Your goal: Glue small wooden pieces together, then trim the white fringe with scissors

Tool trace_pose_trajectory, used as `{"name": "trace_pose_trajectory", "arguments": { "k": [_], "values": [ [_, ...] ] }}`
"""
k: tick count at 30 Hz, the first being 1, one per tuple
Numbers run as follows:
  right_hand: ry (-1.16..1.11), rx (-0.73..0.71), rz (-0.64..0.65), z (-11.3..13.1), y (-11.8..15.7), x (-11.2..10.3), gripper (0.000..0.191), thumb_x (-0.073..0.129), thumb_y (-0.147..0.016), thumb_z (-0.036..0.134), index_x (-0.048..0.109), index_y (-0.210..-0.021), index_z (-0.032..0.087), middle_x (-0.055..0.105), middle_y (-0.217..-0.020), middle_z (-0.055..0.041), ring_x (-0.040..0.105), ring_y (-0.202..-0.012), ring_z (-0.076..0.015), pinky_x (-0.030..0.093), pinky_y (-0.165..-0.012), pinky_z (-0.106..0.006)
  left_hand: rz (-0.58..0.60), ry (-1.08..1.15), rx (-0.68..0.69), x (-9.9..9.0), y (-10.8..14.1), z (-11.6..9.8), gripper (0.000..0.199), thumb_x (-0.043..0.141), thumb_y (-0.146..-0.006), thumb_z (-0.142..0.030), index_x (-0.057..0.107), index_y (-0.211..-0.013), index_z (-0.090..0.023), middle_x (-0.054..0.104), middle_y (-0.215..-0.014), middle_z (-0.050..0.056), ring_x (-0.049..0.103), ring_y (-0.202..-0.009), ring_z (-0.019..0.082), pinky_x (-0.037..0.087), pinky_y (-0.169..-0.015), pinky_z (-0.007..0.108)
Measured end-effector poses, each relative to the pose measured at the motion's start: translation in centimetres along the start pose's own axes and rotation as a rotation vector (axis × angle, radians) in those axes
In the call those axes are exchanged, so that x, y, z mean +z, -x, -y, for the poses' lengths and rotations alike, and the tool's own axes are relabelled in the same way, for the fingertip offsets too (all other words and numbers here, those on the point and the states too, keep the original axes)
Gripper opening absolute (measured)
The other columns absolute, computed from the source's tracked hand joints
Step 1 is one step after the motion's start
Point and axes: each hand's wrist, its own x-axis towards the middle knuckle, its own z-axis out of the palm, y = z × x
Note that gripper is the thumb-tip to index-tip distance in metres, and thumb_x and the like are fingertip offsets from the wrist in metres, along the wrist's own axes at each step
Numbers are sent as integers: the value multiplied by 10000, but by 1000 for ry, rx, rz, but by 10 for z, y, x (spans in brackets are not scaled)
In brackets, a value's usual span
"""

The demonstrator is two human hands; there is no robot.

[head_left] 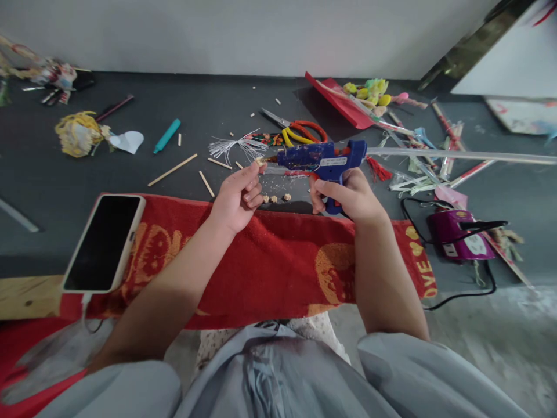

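Note:
My right hand (343, 194) is wrapped round the handle of a blue glue gun (311, 158), with a long clear glue stick (461, 154) coming out of its back. The nozzle points left and meets a small pale piece (260, 162) pinched between the thumb and fingertips of my left hand (238, 194). Three small beige pieces (274, 199) lie on the dark table just below, at the edge of the red towel (270, 273). White bristly strands (237, 146) spread out behind my left hand.
Orange and yellow scissors (300, 130) lie behind the glue gun. A phone (104, 244) rests on the towel at left, near thin wooden sticks (173, 169) and a teal pen (167, 136). At right are a purple box (461, 235) with a black cable, red paper (339, 101) and craft scraps.

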Motion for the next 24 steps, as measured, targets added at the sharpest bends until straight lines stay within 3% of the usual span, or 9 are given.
{"name": "trace_pose_trajectory", "arguments": {
  "k": [10,15,18,21,24],
  "values": [
    [-7,23,6,3,1,-1,201,644,-830,325,590,-695,186,567,-520,32,525,-455,-99,469,-488,-261,-36,-38,10,2,0,-1,146,654,-865,-212,652,-747,-127,317,-475,-103,248,-355,-9,210,-348,124],
    [66,58,-83,7,1,-4,168,644,-790,342,612,-725,191,559,-524,26,526,-459,-117,484,-515,-295,-25,-15,21,1,-1,0,109,686,-839,-217,676,-779,-126,312,-479,-104,248,-358,-8,213,-344,122],
    [270,75,-232,3,-3,-10,137,629,-775,336,613,-751,203,550,-540,20,553,-520,-147,487,-578,-322,-47,-15,32,-1,-2,2,104,688,-834,-215,679,-785,-124,302,-477,-106,246,-358,-7,208,-341,121],
    [670,83,-457,-7,-7,-21,173,589,-778,367,625,-795,199,622,-679,-34,600,-661,-204,479,-650,-360,-67,-8,36,-2,-3,3,103,665,-846,-203,675,-783,-122,295,-475,-106,239,-355,-6,199,-341,119],
    [998,184,-504,-17,-8,-33,257,601,-729,327,647,-942,191,689,-849,-95,635,-815,-283,480,-738,-412,-82,-12,35,-2,-4,3,118,646,-860,-212,670,-778,-129,286,-478,-107,234,-355,-4,198,-344,121]
  ]
}}
